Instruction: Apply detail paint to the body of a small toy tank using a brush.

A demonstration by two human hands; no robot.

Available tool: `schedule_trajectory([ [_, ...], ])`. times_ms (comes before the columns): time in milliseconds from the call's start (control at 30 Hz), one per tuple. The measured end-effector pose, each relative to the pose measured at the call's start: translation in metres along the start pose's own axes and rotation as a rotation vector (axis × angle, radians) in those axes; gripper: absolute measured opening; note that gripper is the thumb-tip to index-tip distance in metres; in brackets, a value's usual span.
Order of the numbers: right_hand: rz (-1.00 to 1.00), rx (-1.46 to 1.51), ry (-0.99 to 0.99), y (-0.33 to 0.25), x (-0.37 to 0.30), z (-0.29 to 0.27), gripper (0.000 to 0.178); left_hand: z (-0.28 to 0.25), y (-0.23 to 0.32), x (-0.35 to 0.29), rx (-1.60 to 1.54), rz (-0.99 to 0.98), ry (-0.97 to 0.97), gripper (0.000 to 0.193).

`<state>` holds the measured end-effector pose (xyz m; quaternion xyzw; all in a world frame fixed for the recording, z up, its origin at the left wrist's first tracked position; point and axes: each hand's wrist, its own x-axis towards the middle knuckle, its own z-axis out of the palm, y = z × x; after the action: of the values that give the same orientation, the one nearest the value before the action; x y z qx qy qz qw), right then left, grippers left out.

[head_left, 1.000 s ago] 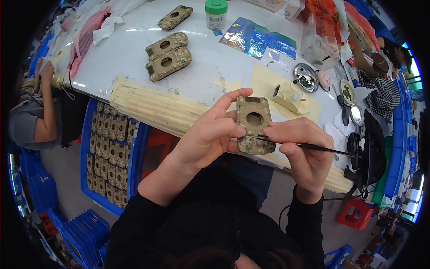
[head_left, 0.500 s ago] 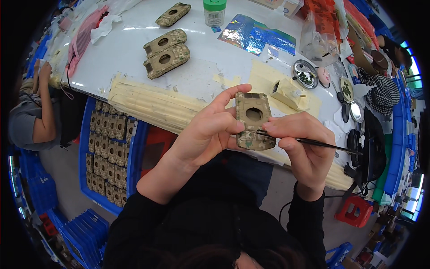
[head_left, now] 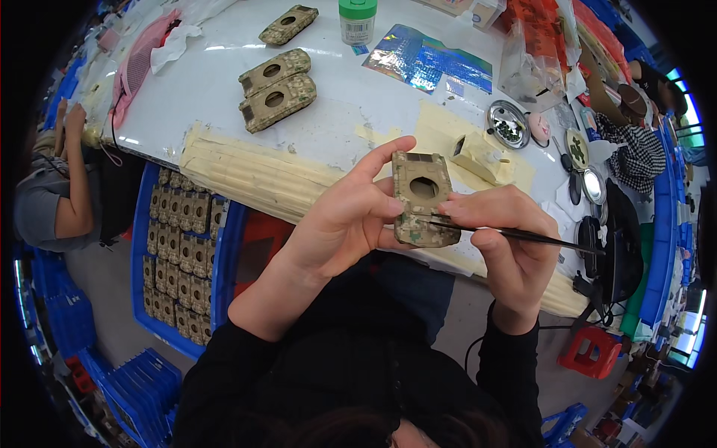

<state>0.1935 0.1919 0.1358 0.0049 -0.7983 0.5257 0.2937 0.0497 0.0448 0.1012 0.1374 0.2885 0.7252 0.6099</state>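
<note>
- Gripping a camouflage-painted shell [head_left: 423, 198] at the centre of the frame, the left hand [head_left: 351, 220] was closed around its edge, thumb on the near side and forefinger stretched over the top.
- The right hand [head_left: 508, 239] was pinched shut on a thin brush [head_left: 515, 235], its tip touching the shell's lower part; a shaky stroke could probably have smeared paint beyond the pattern.
- The shell hung over the table edge [head_left: 246, 172], so a loosened hold might have dropped it.
- Two finished shells [head_left: 275, 89] lay upper left, paint dishes [head_left: 508, 123] at right, and a blue crate [head_left: 179, 254] of shells lower left; nothing blocked the hands.
</note>
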Motion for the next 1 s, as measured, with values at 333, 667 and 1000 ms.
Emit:
schedule_trajectory([
  [333, 0.083, 0.108, 0.13, 0.004, 0.0, -0.001, 0.012, 0.003, -0.003, -0.001, -0.081, 0.008, -0.031, 0.065],
  [667, 0.06, 0.135, 0.144, 0.006, -0.003, 0.002, 0.014, -0.002, -0.005, -0.003, -0.106, 0.02, -0.024, 0.067],
  [1000, 0.045, -0.217, 0.497, 0.024, -0.015, -0.032, 0.012, -0.015, 0.003, -0.01, 0.142, 0.06, -0.031, 0.084],
])
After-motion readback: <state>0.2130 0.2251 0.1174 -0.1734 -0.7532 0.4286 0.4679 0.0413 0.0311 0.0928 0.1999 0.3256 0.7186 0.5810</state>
